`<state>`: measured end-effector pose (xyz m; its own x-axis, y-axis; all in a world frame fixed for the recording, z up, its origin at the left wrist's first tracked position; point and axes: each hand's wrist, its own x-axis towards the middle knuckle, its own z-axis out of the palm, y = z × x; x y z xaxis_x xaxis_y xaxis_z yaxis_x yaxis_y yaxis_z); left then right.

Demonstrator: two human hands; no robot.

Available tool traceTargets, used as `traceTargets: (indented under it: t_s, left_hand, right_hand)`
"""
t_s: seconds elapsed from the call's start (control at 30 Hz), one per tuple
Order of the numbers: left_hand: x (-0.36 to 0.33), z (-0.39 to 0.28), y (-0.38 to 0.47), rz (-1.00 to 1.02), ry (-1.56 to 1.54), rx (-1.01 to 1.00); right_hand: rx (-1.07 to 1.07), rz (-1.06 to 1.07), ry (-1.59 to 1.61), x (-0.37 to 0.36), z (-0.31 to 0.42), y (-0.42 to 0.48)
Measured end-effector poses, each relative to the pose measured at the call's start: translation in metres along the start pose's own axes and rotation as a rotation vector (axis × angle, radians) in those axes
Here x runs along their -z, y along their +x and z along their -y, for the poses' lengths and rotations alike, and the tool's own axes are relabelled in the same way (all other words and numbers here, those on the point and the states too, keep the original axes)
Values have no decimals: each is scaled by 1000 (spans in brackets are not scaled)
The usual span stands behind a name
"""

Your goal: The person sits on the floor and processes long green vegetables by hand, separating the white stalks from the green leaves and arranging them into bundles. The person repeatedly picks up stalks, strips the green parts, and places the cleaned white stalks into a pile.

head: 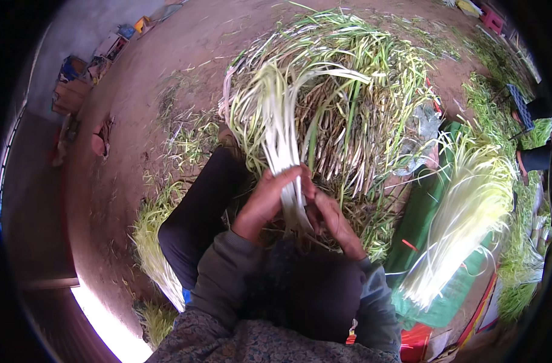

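My left hand (269, 193) is wrapped around a bunch of blanched chives (278, 131), pale stems with yellow-green leaves. The leaf ends fan out and droop away from me, while the white stem ends point towards my lap. My right hand (335, 215) is beside the lower stems with its fingers bent towards them. Part of its fingers is hidden, so I cannot tell whether they grip any stems. Just beyond my hands lies a large heap of uncleaned chives (335, 131), with brown, dry leaves among the green ones.
To my right, a pile of pale chives (462, 218) lies on green plastic sheeting (419, 218). More chives (156, 240) lie by my left leg (203, 213). Another person's feet (523, 168) show at the right, near a blue stool (520, 106). Boxes (72, 93) stand along the left wall.
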<state>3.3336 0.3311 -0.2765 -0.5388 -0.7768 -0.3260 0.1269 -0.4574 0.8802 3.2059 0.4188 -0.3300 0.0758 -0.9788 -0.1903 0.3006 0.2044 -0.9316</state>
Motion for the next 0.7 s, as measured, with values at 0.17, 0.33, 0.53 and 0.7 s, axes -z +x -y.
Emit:
traceTargets:
  t_s: [0.17, 0.33, 0.53, 0.7]
  left_hand:
    - [39, -78, 23, 45, -347, -172]
    - [43, -209, 31, 532, -365, -452]
    - [12, -137, 36, 297, -398, -299]
    - [9, -31, 35, 173, -362, 75]
  right_hand:
    - [35, 65, -193, 8, -64, -57]
    - [22, 19, -503, 48, -146, -102]
    - [251, -412, -749, 51, -3, -39]
    - [355, -804, -819, 90, 54, 69]
